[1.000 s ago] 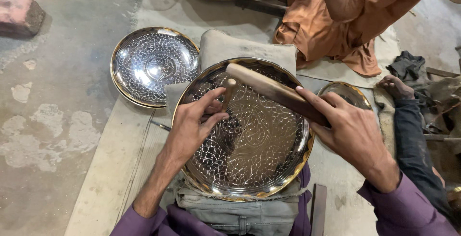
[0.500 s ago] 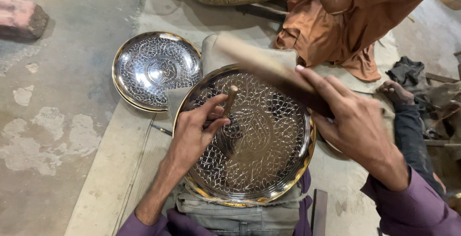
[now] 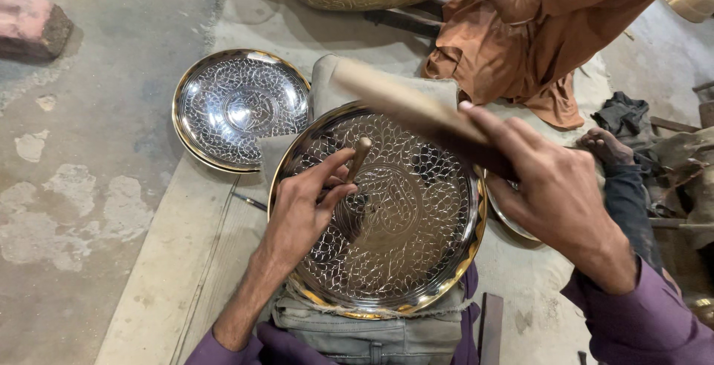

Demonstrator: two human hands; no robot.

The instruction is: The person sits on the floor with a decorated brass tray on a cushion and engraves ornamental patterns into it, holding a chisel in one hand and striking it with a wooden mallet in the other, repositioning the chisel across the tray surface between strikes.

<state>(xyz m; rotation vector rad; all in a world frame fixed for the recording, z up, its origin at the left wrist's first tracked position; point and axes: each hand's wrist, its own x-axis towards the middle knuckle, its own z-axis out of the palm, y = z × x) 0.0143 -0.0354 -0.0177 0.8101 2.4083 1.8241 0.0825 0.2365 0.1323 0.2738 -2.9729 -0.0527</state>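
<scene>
A glossy, densely engraved metal tray with a brass-coloured rim is seen at centre on matt folded cloth, a similar polished plate at upper left on rough, patchy concrete, and a smooth wooden stick above.

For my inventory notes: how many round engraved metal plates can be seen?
3. One plate lies at the upper left, one large plate is under the hands, and a third plate's edge shows beneath the right hand; others may be hidden.
</scene>
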